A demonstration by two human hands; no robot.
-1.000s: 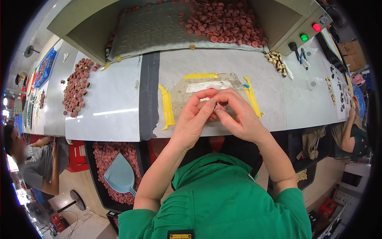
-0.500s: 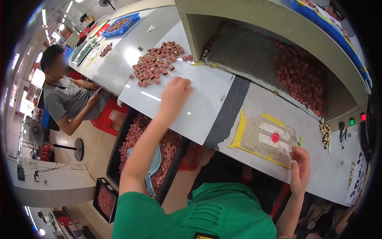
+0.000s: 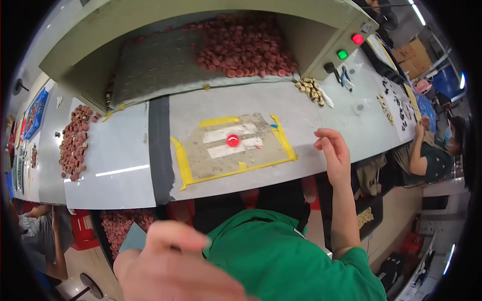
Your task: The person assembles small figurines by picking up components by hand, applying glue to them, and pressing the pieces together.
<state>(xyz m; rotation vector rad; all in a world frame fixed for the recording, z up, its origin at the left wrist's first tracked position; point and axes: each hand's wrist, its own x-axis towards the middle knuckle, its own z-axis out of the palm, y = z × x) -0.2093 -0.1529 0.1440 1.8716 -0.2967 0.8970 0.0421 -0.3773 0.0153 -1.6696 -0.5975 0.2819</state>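
Close to the camera at lower left, my left hand [image 3: 173, 261] is large and smeared by motion; its fingers and anything in them cannot be made out. My right hand [image 3: 335, 153] hovers over the table's front edge, fingers loosely bent and apart, with nothing visible in it. Between the hands, a glossy red round piece [image 3: 232, 140] lies on two white strips on a worn grey pad [image 3: 201, 168] edged with yellow tape. Beneath my left hand, a black bin holds reddish round pieces [image 3: 118, 228], and part of a blue scoop [image 3: 133, 238] shows.
A beige machine [image 3: 201, 15] with red pieces [image 3: 246, 47] inside its opening spans the back. Pink round pieces [image 3: 75, 143] are heaped at left. Gold-coloured pieces [image 3: 312, 91] lie beside the machine's green and red lights. A co-worker [image 3: 434, 150] sits at right, another at left.
My view has swung to the right. My left hand has come back from the table near the pink heap toward my body. The red piece stays on the pad.
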